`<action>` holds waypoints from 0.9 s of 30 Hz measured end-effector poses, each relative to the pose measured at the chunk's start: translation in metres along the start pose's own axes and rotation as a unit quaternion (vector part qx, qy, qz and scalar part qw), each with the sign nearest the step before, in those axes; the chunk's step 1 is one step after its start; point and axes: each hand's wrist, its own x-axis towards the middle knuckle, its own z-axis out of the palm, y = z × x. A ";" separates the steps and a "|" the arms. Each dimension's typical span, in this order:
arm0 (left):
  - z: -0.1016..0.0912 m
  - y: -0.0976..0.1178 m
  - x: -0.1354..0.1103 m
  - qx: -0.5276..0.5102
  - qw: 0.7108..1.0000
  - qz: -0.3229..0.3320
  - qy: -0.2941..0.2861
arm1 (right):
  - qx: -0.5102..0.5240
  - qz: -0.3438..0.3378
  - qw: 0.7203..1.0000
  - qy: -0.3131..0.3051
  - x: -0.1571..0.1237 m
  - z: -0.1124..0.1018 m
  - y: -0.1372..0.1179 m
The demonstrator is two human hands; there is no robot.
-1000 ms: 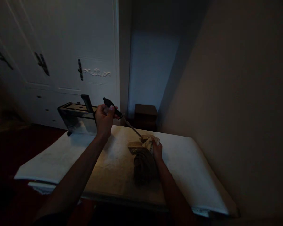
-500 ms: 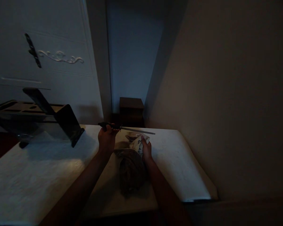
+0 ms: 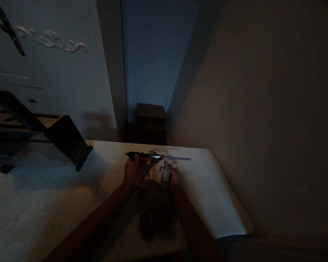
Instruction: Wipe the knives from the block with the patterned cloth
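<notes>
My left hand (image 3: 133,171) is closed round the black handle of a sharpening steel (image 3: 182,158), whose thin metal rod points right above the table. My right hand (image 3: 174,178) grips the upper end of a crumpled cloth (image 3: 160,173), pale with a dark print there. The cloth is up against the rod near its middle and covers part of it. Its darker, brownish part hangs toward me between my forearms. Dim light hides the finer folds and some of the fingers.
On the left of the white table (image 3: 202,189) stands a black slotted knife block (image 3: 64,142) with see-through sides. A pale door (image 3: 57,83) is behind it. A wall (image 3: 262,109) runs along the right, and a brown box-like piece (image 3: 151,111) sits beyond the far edge.
My left hand has moved right with the sharpening steel, and the cloth in my right hand now overlaps the rod. The view has shifted, so the knife block sits further left.
</notes>
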 end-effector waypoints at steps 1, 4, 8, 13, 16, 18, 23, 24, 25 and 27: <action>-0.001 0.000 -0.004 0.032 0.999 -0.001 -0.006 | -0.013 -0.009 1.000 -0.014 0.000 -0.001 0.001; -0.004 -0.003 -0.016 0.077 0.997 -0.023 -0.016 | -0.057 -0.022 0.998 -0.027 0.003 -0.004 0.003; -0.006 -0.012 -0.021 0.021 0.995 -0.084 -0.044 | -0.074 -0.038 0.996 0.009 0.006 -0.005 0.004; -0.011 -0.014 -0.011 -0.036 0.988 -0.113 -0.097 | -0.084 -0.053 0.994 0.040 0.007 -0.004 0.003; -0.018 -0.009 -0.003 0.053 0.982 -0.118 -0.140 | -0.086 -0.068 0.993 0.052 0.009 -0.005 0.003; -0.023 -0.006 0.001 0.105 0.976 -0.112 -0.157 | -0.083 -0.067 0.993 0.049 0.010 -0.005 0.004; -0.026 -0.003 0.004 0.210 0.963 -0.044 -0.165 | -0.085 -0.073 0.992 0.063 0.010 -0.001 0.003; -0.026 -0.002 0.004 0.230 0.959 -0.028 -0.164 | -0.087 -0.077 0.991 0.064 0.009 -0.001 0.002; -0.026 -0.002 0.004 0.249 0.954 -0.017 -0.164 | -0.090 -0.079 0.991 0.062 0.009 -0.001 0.002; -0.027 0.000 0.005 0.279 0.946 -0.006 -0.165 | -0.097 -0.078 0.991 0.056 0.008 0.000 0.002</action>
